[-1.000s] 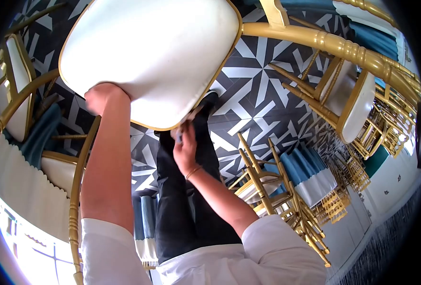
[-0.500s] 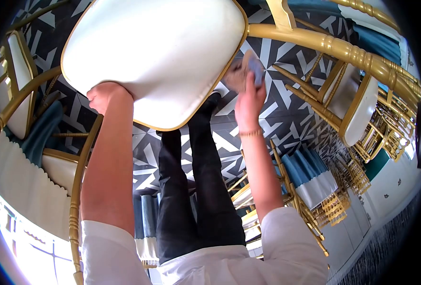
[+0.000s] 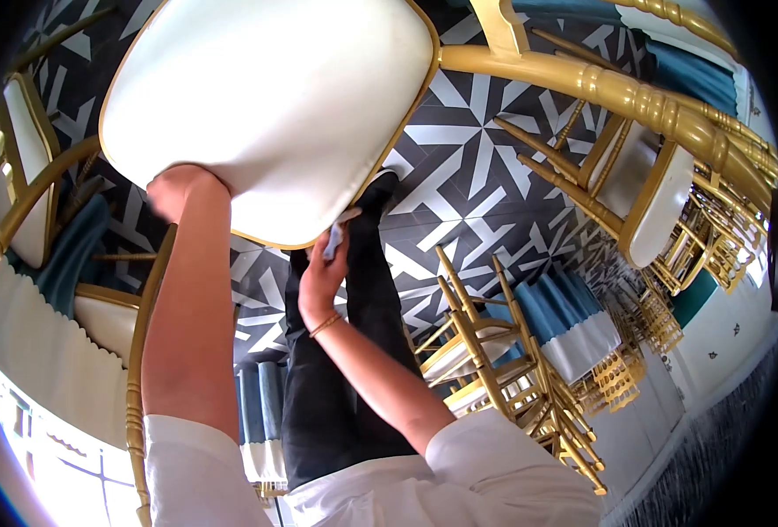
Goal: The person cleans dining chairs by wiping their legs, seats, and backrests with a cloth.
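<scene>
A white padded chair seat (image 3: 266, 114) with a gold rim fills the upper middle of the view. At the seat's near-left edge is my left hand (image 3: 182, 191), its fingers curled round the rim and partly hidden, slightly blurred. My right hand (image 3: 323, 272) is closed on a small cloth (image 3: 334, 239), pale blue with a brownish part. That cloth is up against the near-right edge of the seat, in front of my dark trousers.
A turned gold chair rail (image 3: 600, 83) runs off to the right. Other gold chairs (image 3: 657, 206) with white seats stand around, some stacked. Tables with white and blue cloths (image 3: 573, 325) are on both sides. The floor (image 3: 459, 167) has a black, grey and white pattern.
My right hand has swung left and toward me with the cloth, from the seat's right side to its near edge. The seat and my left hand have shifted slightly left in view.
</scene>
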`<state>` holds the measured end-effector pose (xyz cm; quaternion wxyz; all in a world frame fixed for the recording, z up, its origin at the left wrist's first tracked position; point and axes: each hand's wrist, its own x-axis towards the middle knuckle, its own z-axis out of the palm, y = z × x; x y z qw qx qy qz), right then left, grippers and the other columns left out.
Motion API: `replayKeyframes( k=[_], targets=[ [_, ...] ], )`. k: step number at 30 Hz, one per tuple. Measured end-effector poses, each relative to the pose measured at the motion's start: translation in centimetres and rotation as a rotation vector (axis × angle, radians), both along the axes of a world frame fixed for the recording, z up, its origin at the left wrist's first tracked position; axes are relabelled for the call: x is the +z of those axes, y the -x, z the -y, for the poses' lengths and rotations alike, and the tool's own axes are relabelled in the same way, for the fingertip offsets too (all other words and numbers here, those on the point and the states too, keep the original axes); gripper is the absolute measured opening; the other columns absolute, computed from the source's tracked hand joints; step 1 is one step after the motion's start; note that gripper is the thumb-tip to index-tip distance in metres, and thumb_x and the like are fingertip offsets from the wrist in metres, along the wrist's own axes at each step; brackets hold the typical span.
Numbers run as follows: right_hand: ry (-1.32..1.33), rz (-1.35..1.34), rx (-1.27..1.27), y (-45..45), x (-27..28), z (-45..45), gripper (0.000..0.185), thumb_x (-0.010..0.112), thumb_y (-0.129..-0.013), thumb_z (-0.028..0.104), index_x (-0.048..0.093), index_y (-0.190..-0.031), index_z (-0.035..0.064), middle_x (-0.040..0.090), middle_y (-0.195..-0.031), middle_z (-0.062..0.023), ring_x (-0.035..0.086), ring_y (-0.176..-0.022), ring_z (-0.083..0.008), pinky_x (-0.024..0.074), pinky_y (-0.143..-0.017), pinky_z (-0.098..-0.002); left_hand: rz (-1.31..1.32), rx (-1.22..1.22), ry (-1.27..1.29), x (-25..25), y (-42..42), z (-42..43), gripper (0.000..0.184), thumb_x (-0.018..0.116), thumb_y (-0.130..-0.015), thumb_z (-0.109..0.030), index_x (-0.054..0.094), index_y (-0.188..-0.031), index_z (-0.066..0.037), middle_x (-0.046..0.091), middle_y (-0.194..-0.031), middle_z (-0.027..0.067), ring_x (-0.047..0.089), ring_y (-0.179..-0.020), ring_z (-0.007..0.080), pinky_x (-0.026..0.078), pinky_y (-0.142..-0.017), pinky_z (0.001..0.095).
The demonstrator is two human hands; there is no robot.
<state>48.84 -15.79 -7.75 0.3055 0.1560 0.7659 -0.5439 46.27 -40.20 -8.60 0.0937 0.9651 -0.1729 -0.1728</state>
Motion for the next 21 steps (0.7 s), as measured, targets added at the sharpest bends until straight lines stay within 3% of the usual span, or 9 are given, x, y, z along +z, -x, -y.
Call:
replayKeyframes(
  k=[4,5,8,9,10,13,16,19,21],
  targets=[
    [0.112,0.258,-0.481,-2.2,1.8,3.2,0.05,0.052,-0.102,0.022,0.035,-0.144,0.0034,0.05,-0.135,-0.0098,0.05,-0.123,-0.019,0.0434,-0.103,-0.0362,0.038,0.005,-0.034,0.1,0.1,0.1,0.032,0.043,-0.099,-0.015,0.07,-0.101,0.002,0.073,-0.094,0.0155,0.073,-0.082,0.0287,0.063,-0.069,0.0367],
    [0.166,0.322,-0.675,-1.0,3.4,4.9,0.046,0.051,-0.101,0.019,0.037,-0.142,0.0043,0.049,-0.138,-0.0098,0.05,-0.124,-0.0224,0.0442,-0.102,-0.0422,0.027,0.007,-0.031,-0.1,0.0,0.1,0.033,0.043,-0.099,-0.016,0.07,-0.102,0.002,0.073,-0.094,0.0148,0.073,-0.082,0.0285,0.063,-0.07,0.037],
    [0.209,0.448,-0.883,0.4,4.7,4.8,0.041,0.049,-0.1,0.016,0.041,-0.139,0.0051,0.048,-0.138,-0.0113,0.05,-0.125,-0.0257,0.0428,-0.104,-0.0472,-0.036,0.068,0.041,0.9,0.5,0.2,0.035,0.042,-0.1,-0.018,0.07,-0.104,0.002,0.073,-0.097,0.0136,0.072,-0.083,0.0282,0.063,-0.071,0.0375],
    [0.322,0.501,-0.887,0.4,4.2,3.5,0.038,0.047,-0.1,0.016,0.043,-0.136,0.0048,0.049,-0.138,-0.0115,0.051,-0.124,-0.0281,0.0435,-0.104,-0.0482,-0.084,0.136,0.1,0.4,0.2,0.1,0.036,0.041,-0.1,-0.02,0.07,-0.105,0.001,0.072,-0.099,0.013,0.072,-0.085,0.028,0.063,-0.071,0.0378],
    [0.365,0.591,-0.911,0.6,3.5,2.2,0.038,0.046,-0.1,0.018,0.043,-0.136,0.0044,0.051,-0.136,-0.0101,0.053,-0.121,-0.0276,0.0447,-0.103,-0.0465,-0.124,-0.006,0.061,-0.8,-0.7,0.0,0.037,0.04,-0.1,-0.021,0.07,-0.106,0.001,0.072,-0.1,0.0127,0.072,-0.086,0.0279,0.063,-0.072,0.0376],
    [0.347,0.645,-0.918,0.7,2.8,2.4,0.039,0.045,-0.101,0.02,0.042,-0.136,0.002,0.05,-0.137,-0.0104,0.051,-0.123,-0.0276,0.0419,-0.106,-0.0476,-0.102,0.03,0.063,-1.0,-0.6,-0.1,0.036,0.041,-0.1,-0.022,0.07,-0.106,-0.001,0.073,-0.098,0.0128,0.072,-0.086,0.0275,0.063,-0.071,0.0374],
    [0.302,0.637,-0.964,-0.4,7.4,5.0,0.043,0.054,-0.098,0.014,0.041,-0.136,0.0017,0.049,-0.136,-0.0119,0.05,-0.123,-0.0252,0.0398,-0.108,-0.0479,-0.072,0.003,0.041,-0.9,-0.9,0.1,0.038,0.039,-0.1,-0.023,0.068,-0.11,0.0,0.072,-0.102,0.0143,0.072,-0.088,0.0289,0.062,-0.073,0.0394],
    [0.501,1.005,-0.62,-0.3,11.2,3.3,0.04,0.053,-0.098,0.016,0.044,-0.132,-0.0012,0.053,-0.132,-0.0122,0.053,-0.12,-0.0235,0.0419,-0.107,-0.0423,-0.067,-0.037,0.014,-0.8,-0.2,0.3,0.042,0.035,-0.101,-0.026,0.065,-0.113,0.001,0.07,-0.108,0.0161,0.07,-0.093,0.0309,0.061,-0.078,0.0418],
    [0.431,0.877,-0.597,3.0,10.3,1.5,0.036,0.053,-0.098,0.018,0.047,-0.13,-0.0002,0.057,-0.127,-0.0118,0.057,-0.115,-0.0228,0.0439,-0.104,-0.0403,-0.055,-0.024,0.001,-0.2,0.6,0.3,0.044,0.034,-0.101,-0.027,0.064,-0.115,0.002,0.069,-0.109,0.0164,0.07,-0.094,0.0314,0.06,-0.08,0.0423]
  ],
)
